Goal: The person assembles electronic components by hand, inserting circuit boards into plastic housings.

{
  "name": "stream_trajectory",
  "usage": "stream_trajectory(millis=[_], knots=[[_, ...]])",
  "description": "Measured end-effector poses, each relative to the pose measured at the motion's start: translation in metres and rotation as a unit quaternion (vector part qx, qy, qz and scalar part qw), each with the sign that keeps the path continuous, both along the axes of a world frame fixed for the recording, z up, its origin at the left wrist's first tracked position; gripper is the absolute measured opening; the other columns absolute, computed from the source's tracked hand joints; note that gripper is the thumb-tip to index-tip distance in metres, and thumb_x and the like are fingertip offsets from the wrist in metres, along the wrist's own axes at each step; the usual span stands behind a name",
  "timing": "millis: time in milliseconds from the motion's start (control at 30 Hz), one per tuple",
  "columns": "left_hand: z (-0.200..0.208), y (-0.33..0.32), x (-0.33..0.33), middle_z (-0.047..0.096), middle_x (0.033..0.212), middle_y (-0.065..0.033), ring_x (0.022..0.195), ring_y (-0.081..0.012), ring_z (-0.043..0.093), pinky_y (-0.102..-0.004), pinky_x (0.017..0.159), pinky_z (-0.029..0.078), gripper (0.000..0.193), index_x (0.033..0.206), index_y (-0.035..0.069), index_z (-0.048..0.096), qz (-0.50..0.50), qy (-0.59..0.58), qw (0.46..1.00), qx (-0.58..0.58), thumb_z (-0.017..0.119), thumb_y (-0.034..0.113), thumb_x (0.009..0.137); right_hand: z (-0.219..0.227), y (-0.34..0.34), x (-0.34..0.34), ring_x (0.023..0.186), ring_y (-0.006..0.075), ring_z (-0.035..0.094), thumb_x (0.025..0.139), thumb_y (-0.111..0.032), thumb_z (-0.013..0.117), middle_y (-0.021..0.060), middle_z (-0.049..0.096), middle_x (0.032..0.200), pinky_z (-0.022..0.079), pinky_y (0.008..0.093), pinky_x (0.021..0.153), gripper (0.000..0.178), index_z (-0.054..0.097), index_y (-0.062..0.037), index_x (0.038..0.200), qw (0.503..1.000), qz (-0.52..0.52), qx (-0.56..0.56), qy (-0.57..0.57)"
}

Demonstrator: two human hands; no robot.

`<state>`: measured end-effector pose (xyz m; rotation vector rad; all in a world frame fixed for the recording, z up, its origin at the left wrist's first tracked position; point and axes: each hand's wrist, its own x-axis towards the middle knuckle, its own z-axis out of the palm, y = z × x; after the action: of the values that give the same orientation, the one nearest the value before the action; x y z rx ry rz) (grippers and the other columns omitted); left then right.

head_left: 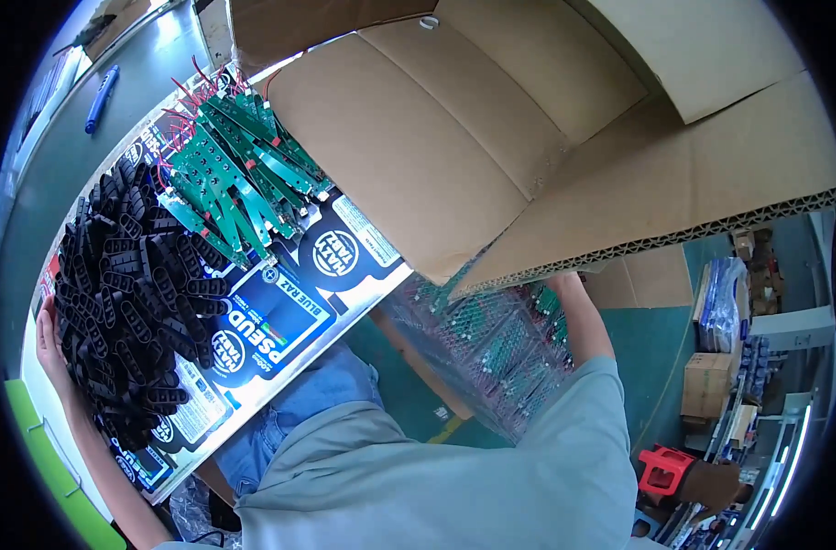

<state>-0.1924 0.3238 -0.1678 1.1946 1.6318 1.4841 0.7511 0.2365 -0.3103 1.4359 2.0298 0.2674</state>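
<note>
My left hand (pixel 49 341) rests along the outer left side of a heap of black oblong plastic pieces (pixel 125 284), with its visible fingers stretched out and partly hidden by the heap. Beyond the heap lies a pile of narrow green circuit boards (pixel 230 170) with red wires. My right arm reaches out to the right, and my right hand (pixel 564 280) shows only at the wrist. Its fingers disappear behind the flap of a large open cardboard box (pixel 399 137). Below that flap are plastic-wrapped stacks of more green boards (pixel 491 348).
The heap and boards lie on a printed blue, black and white sheet (pixel 280 316) on the table. A blue marker (pixel 103 99) is at the far left. On the right stand a red plastic stool (pixel 665 470), a small carton (pixel 707 385) and loaded shelving.
</note>
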Motion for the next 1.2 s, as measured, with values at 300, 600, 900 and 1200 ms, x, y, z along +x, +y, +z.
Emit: stream_trajectory(millis=[300,600,900,1200], knots=[[-0.007,0.008,-0.011,0.057,0.136,-0.0140,0.129,-0.0199,0.052,-0.0334,0.114,0.036,0.046,0.134,-0.003,0.055,0.008,0.038,0.999,0.013,0.043,0.032,0.107,-0.043,0.009,0.026,0.128,0.0291,0.051,0.092,-0.030,0.057,0.0115,0.055,0.134,0.040,0.0508,0.104,0.050,0.043,-0.0154,0.138,0.985,-0.119,-0.125,-0.020],[0.027,-0.008,0.065,0.067,0.116,-0.0063,0.110,-0.0150,0.059,-0.0296,0.102,0.041,0.035,0.116,0.002,0.069,0.034,0.181,0.983,0.010,0.056,0.031,0.102,-0.029,0.004,0.023,0.124,0.0332,0.050,0.089,-0.037,0.059,0.0133,0.052,0.133,0.036,0.0534,0.107,0.056,0.039,-0.0156,0.138,0.993,-0.039,-0.075,0.088],[0.037,-0.018,0.074,0.067,0.103,-0.0041,0.095,-0.0095,0.059,-0.0238,0.088,0.045,0.030,0.113,-0.003,0.067,0.043,0.103,0.993,0.045,0.061,0.022,0.098,-0.036,-0.002,0.041,0.104,0.0345,0.060,0.068,-0.023,0.076,0.0143,0.065,0.104,0.047,0.0478,0.093,0.043,0.062,-0.0080,0.105,0.988,0.064,0.036,0.139],[0.037,-0.012,0.074,0.066,0.099,-0.0023,0.091,-0.0069,0.057,-0.0218,0.083,0.046,0.030,0.115,-0.002,0.067,0.033,0.085,0.995,0.043,0.062,0.023,0.098,0.001,-0.005,0.005,0.105,0.0387,0.061,0.059,-0.023,0.083,0.0176,0.066,0.105,0.047,0.0484,0.096,0.048,0.062,-0.0056,0.099,0.985,-0.012,0.007,0.173]])
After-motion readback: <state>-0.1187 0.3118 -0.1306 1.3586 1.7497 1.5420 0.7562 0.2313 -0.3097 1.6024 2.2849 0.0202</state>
